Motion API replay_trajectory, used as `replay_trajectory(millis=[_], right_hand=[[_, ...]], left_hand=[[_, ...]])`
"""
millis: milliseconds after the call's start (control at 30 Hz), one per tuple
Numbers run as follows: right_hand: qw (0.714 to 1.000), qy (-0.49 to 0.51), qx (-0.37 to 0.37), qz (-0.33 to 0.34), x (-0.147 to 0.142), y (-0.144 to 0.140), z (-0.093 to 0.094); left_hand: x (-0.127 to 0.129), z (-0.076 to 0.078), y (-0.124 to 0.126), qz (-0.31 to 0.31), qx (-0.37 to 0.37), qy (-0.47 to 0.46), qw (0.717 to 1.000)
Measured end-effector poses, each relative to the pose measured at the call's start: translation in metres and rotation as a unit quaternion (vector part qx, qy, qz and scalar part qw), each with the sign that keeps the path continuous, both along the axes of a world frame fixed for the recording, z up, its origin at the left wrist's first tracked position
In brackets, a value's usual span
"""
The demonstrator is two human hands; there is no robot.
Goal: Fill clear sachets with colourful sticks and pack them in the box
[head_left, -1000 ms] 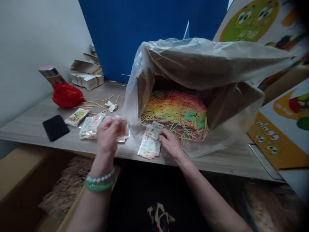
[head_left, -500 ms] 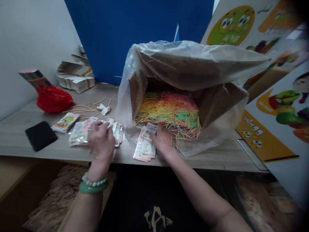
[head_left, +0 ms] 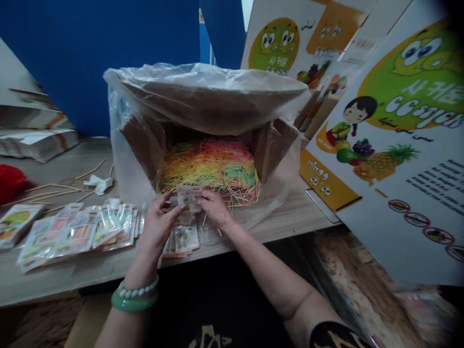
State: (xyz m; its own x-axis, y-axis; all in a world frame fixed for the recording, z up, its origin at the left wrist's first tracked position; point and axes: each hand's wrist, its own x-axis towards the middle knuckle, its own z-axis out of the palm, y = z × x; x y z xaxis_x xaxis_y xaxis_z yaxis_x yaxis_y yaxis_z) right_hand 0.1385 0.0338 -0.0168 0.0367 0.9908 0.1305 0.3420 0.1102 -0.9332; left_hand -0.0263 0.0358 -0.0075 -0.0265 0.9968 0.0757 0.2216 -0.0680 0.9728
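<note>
Clear plastic sachet (head_left: 188,197) pinched between my left hand (head_left: 159,223) and right hand (head_left: 215,209), just before the carton of coloured sticks (head_left: 212,165); loose sticks near my right fingers could, I judge, scatter off the table edge (head_left: 250,238) if nudged.

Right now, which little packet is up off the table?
The small packet pinched between the left hand and right hand, before the box. The other packets lie flat on the table.

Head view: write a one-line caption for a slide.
Both hands, left hand and right hand, hold a small packet before a plastic-lined box of coloured sticks.
</note>
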Motion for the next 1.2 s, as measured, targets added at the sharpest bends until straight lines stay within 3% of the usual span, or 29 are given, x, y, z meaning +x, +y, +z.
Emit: replay_trajectory(millis=[100, 233, 300, 400, 467, 600, 767, 900, 1000, 1100, 1200], right_hand=[[0.996, 0.046, -0.015, 0.078, 0.012, 0.000, -0.004], [0.992, -0.111, 0.021, 0.057, 0.058, -0.009, 0.000], [0.963, -0.270, 0.020, 0.006, 0.088, -0.015, 0.002], [0.898, -0.436, 0.025, 0.053, 0.117, -0.018, 0.003], [0.870, -0.487, 0.020, 0.067, 0.122, -0.018, 0.003], [0.865, -0.499, -0.018, 0.042, 0.111, -0.010, 0.000], [0.910, -0.409, 0.014, 0.065, 0.092, -0.009, -0.002], [0.933, -0.352, 0.007, 0.073, 0.086, -0.021, 0.000], [0.917, -0.398, -0.018, 0.030, 0.080, -0.033, -0.003], [0.896, -0.440, -0.060, 0.007, 0.062, -0.042, -0.011], [0.882, -0.468, -0.053, -0.038, 0.043, -0.045, -0.016]], left_hand=[[0.012, -0.005, 0.004, -0.058, -0.011, -0.064, 0.996], [0.008, -0.015, 0.005, 0.010, 0.026, 0.042, 0.999], [0.002, -0.015, 0.006, 0.036, 0.028, 0.131, 0.990], [-0.002, -0.011, 0.009, 0.055, 0.041, 0.249, 0.966], [-0.001, -0.008, 0.011, 0.075, 0.068, 0.289, 0.952], [-0.001, -0.005, 0.013, 0.134, 0.096, 0.302, 0.939], [-0.011, -0.002, 0.012, 0.092, 0.118, 0.284, 0.947], [-0.019, 0.000, 0.014, 0.127, 0.156, 0.310, 0.929], [-0.021, 0.005, 0.014, 0.142, 0.159, 0.328, 0.920], [-0.015, 0.012, 0.006, 0.131, 0.177, 0.266, 0.938], [0.003, 0.013, -0.019, 0.060, 0.165, 0.197, 0.965]])
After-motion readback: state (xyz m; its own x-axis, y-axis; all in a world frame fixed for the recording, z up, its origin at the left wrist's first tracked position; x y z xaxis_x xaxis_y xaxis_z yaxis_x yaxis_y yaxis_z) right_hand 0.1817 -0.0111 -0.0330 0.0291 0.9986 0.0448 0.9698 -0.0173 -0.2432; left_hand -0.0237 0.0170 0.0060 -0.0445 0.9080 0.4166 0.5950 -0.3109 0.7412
